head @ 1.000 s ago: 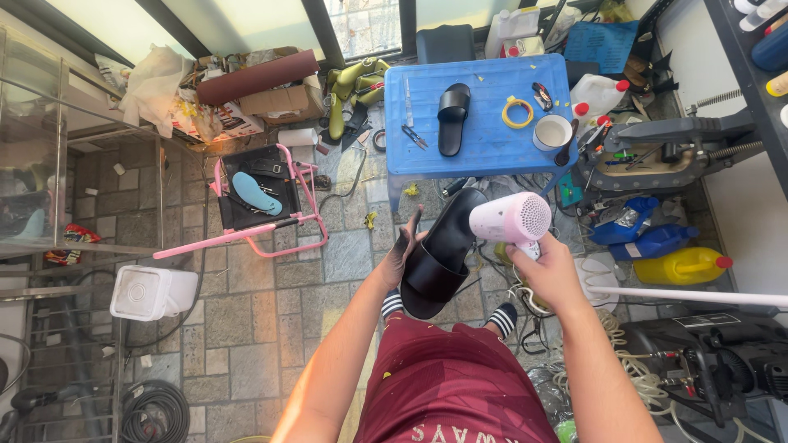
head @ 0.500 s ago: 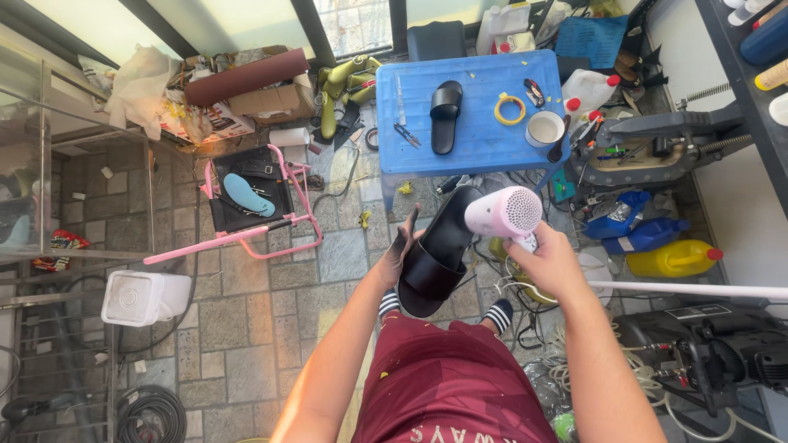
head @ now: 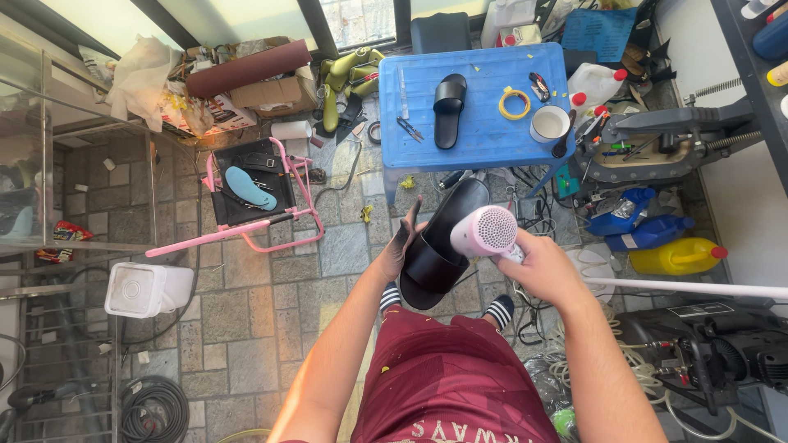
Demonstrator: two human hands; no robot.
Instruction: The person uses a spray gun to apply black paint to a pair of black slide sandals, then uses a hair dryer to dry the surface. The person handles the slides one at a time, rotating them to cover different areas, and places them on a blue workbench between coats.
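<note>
Compared with the views a second and half a second ago, the hold is unchanged: the left hand [head: 404, 239] remains closed on the black slide sandal [head: 439, 246], fingers wrapped over its left edge and strap, and the right hand [head: 542, 267] remains clenched round the handle of the pink hair dryer [head: 486, 232]. What has shifted is the head camera, which now takes in more of the floor and bench; the dryer's perforated end sits just beside the sandal's upper half, close to touching. In my judgement the warming of the sandal is continuing rather than finished. The sandal is held in mid-air above the tiled floor [head: 246, 328], in front of the near edge of the blue bench [head: 484, 131]. On that bench: a second black sandal [head: 448, 109] near the centre, a yellow tape ring [head: 515, 102] to its right, a white cup [head: 549, 123] at the right edge, small scissors [head: 408, 128] toward the near left corner. Packages: a white jug with red cap [head: 593, 84] just off the bench's right edge; blue canisters [head: 636, 221] and a yellow canister with red cap [head: 673, 256] on the floor to the right; a brown cardboard box [head: 275, 92] bearing a dark red roll [head: 246, 68] beyond the far left corner; a white square tub [head: 146, 289] on the floor at left. A pink-framed stand [head: 271, 238] carries a light blue insole [head: 250, 188]. Labels are too small to characterise.
</note>
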